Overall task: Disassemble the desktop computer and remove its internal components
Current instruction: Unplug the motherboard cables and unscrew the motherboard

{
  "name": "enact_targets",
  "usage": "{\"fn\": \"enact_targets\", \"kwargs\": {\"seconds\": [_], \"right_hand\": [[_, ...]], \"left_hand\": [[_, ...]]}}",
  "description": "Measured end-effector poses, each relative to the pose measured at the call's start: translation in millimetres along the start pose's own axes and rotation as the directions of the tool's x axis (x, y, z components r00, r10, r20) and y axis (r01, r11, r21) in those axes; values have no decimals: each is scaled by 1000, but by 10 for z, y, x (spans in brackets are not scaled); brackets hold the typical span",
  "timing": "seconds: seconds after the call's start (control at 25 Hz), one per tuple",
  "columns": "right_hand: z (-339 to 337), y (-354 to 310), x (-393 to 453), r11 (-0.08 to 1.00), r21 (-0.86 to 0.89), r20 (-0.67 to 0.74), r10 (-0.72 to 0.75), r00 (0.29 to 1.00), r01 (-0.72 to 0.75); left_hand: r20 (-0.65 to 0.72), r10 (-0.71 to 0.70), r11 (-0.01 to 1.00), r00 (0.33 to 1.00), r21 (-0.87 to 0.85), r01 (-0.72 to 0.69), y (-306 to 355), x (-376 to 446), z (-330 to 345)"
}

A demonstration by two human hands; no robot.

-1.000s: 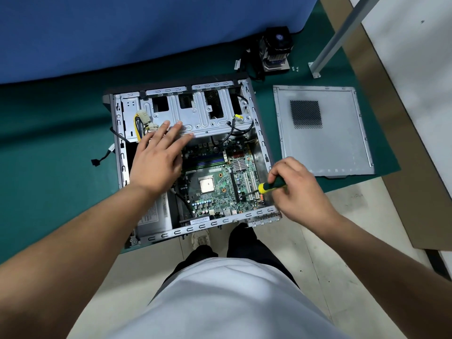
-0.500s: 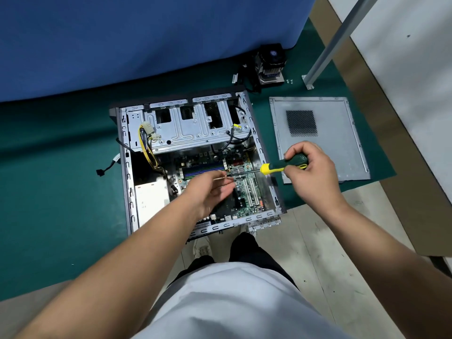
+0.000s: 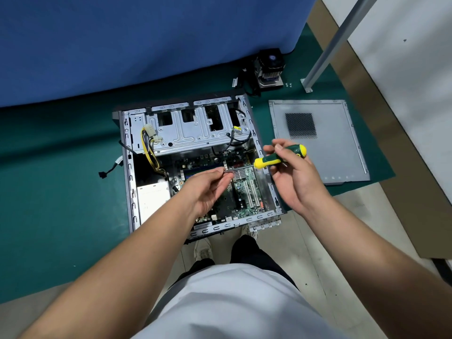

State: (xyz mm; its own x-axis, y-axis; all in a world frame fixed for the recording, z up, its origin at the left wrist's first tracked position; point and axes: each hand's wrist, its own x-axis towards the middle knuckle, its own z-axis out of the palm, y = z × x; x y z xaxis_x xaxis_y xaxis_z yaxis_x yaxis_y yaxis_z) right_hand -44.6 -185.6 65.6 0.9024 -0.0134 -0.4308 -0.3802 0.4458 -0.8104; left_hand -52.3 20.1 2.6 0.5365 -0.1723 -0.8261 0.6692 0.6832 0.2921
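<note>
The open desktop case [image 3: 127, 167] lies on its side on the green mat, with the motherboard [image 3: 247, 192], a silver drive cage [image 3: 190, 133] and a power supply [image 3: 152, 196] inside. My right hand [image 3: 291, 174] grips a green-and-yellow screwdriver [image 3: 281, 157] held level above the case. Its thin metal shaft runs left to my left hand [image 3: 208, 189], whose fingertips pinch the tip over the motherboard. Yellow and black cables [image 3: 149, 152] hang from the cage.
The removed side panel [image 3: 330, 152] lies flat to the right of the case. A CPU cooler with fan [image 3: 269, 69] sits behind it beside a few small screws [image 3: 288, 84]. A metal post [image 3: 335, 42] rises at the right. My legs and shoes stand by the case's near edge.
My left hand left the drive cage and came down to the screwdriver's tip. My right hand lifted the screwdriver from the case's right edge and turned it level.
</note>
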Motion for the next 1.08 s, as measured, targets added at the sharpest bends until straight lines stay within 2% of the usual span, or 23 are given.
{"fn": "enact_targets", "kwargs": {"seconds": [0.16,0.24,0.36,0.44,0.48,0.56,0.6,0.68,0.76,0.8,0.84,0.92,1.08], "right_hand": [[23,-18,97,994,47,37,97,995,-99],[95,-104,131,996,28,73,81,994,-83],[302,-321,183,979,-137,104,-136,985,149],[467,-505,207,921,-147,165,-337,927,361],[530,-574,223,861,-187,213,-434,875,472],[594,-614,282,643,-420,337,-545,768,641],[599,-590,317,521,-551,396,-524,754,651],[552,-459,404,314,-768,458,-341,821,559],[458,-274,497,103,-861,485,-133,865,498],[413,-180,532,60,-864,494,-77,866,499],[379,-103,549,67,-862,499,-64,864,503],[331,-2,565,92,-854,503,-100,858,512],[270,85,591,75,-849,508,-154,847,523]], "left_hand": [[10,1,999,1000,47,-1,80,17,-95],[11,25,997,1000,77,-26,97,27,-107],[-15,78,992,997,103,-76,109,74,-72],[8,68,996,998,64,-69,128,73,-17],[33,60,997,998,50,-61,144,67,16],[89,54,997,995,52,-59,163,56,93],[110,51,996,993,61,-58,165,51,138],[125,29,997,992,61,-37,162,49,229],[129,9,998,992,61,-17,149,55,304],[127,9,998,992,65,-17,142,59,337],[121,10,998,993,67,-18,129,58,369],[106,13,997,994,70,-21,109,61,407],[97,34,990,995,132,-47,109,40,434]]}}
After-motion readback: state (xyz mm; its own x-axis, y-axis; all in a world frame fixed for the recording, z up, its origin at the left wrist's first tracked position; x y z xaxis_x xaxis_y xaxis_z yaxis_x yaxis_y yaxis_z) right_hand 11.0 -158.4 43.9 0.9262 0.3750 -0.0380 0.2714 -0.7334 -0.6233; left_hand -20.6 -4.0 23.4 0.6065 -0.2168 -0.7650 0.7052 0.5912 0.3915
